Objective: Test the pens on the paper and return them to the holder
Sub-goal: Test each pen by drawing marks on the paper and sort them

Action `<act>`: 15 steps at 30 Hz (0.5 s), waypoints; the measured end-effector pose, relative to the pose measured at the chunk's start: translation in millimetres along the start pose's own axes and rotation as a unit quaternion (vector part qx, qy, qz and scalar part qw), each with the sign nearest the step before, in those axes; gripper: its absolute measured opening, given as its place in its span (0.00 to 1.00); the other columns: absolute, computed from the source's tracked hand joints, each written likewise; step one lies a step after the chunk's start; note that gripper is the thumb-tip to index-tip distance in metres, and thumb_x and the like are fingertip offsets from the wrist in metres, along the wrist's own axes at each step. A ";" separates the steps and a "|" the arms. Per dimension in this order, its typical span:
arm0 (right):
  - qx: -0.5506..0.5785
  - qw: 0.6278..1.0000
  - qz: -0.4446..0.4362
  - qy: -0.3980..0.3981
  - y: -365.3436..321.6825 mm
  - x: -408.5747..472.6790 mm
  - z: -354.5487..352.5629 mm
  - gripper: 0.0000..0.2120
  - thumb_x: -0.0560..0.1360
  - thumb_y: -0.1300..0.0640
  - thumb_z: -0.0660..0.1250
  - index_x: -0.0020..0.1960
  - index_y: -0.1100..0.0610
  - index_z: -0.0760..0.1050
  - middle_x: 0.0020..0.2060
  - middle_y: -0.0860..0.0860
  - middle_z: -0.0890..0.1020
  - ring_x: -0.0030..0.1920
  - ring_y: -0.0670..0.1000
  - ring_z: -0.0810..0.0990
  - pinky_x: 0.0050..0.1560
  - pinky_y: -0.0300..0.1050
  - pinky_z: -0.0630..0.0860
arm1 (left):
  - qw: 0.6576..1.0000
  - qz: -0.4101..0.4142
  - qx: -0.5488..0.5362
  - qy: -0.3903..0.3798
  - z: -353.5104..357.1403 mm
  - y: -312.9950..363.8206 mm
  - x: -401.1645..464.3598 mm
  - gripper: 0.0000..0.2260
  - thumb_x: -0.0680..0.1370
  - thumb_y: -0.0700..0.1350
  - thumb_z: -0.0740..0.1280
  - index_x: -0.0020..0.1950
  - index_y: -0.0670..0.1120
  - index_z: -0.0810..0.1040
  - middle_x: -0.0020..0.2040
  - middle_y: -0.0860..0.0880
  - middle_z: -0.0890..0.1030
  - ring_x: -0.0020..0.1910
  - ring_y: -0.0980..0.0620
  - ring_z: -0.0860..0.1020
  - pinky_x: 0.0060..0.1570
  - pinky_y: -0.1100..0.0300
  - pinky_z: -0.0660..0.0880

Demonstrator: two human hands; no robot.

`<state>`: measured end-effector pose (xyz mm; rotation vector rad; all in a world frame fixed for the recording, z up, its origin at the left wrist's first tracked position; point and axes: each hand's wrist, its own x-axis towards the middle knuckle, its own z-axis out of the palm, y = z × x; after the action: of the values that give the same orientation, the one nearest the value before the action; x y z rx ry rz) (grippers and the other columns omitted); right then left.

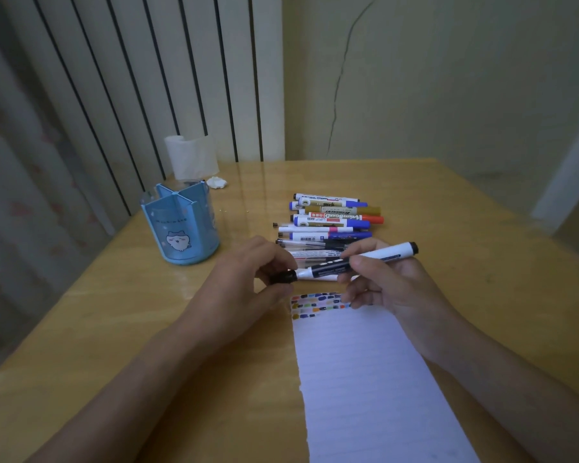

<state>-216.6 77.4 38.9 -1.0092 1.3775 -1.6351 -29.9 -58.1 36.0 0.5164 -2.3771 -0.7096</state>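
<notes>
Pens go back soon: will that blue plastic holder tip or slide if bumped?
The blue plastic divided holder looks empty, so probably light. On the glossy wooden table it would likely slide. Its broad base suggests it will not tip easily.

Paper [365, 379]: near end cut off by the bottom edge. Pens [331, 218] beyond the paper: nearest ones partly hidden behind both hands; label print too small to read. Marker [348, 264] above the paper: tip concealed.
</notes>
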 end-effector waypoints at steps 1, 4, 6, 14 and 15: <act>-0.002 1.000 -0.002 0.003 -0.6 0.3 -0.1 0.02 0.72 0.56 0.70 0.44 0.53 0.81 0.37 0.56 0.83 0.32 0.53 0.82 0.32 0.41 0.79 | 1.000 0.005 -0.001 0.001 0.4 -0.2 -0.1 0.12 0.73 0.40 0.76 0.53 0.52 0.80 0.49 0.57 0.78 0.47 0.56 0.80 0.47 0.62 0.79; -0.007 1.000 0.001 0.021 -1.4 0.2 -1.7 0.07 0.80 0.63 0.66 0.46 0.54 0.80 0.37 0.56 0.83 0.32 0.52 0.81 0.32 0.40 0.78 | 1.000 0.014 -0.001 0.003 1.4 -0.3 0.0 0.12 0.74 0.41 0.75 0.54 0.53 0.80 0.50 0.58 0.78 0.48 0.55 0.80 0.47 0.62 0.79; -0.007 1.000 0.004 0.020 -3.2 -0.7 -1.2 0.08 0.80 0.63 0.64 0.47 0.55 0.80 0.37 0.56 0.83 0.31 0.52 0.81 0.32 0.40 0.77 | 1.000 0.015 -0.005 0.001 1.5 0.1 0.0 0.12 0.74 0.41 0.75 0.54 0.53 0.80 0.50 0.57 0.78 0.48 0.56 0.80 0.48 0.62 0.78; -0.027 1.000 0.005 -0.009 -4.2 -4.2 1.4 0.06 0.73 0.57 0.74 0.49 0.56 0.81 0.38 0.57 0.85 0.34 0.52 0.83 0.36 0.41 0.79 | 0.997 -0.006 -0.072 -0.001 1.3 6.2 -1.0 0.17 0.73 0.40 0.76 0.59 0.52 0.81 0.47 0.57 0.81 0.48 0.56 0.81 0.49 0.62 0.80; -0.028 1.000 0.003 -0.006 -4.5 -4.0 0.7 0.07 0.73 0.57 0.75 0.49 0.57 0.81 0.38 0.56 0.85 0.34 0.52 0.83 0.36 0.41 0.79 | 0.994 -0.023 -0.106 0.003 0.2 6.8 -1.1 0.17 0.72 0.41 0.76 0.59 0.52 0.81 0.46 0.56 0.82 0.48 0.54 0.82 0.48 0.60 0.80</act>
<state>-214.7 81.4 43.0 -1.0437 1.4237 -1.5914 -30.5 -52.2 39.4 0.4825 -2.2553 -0.9675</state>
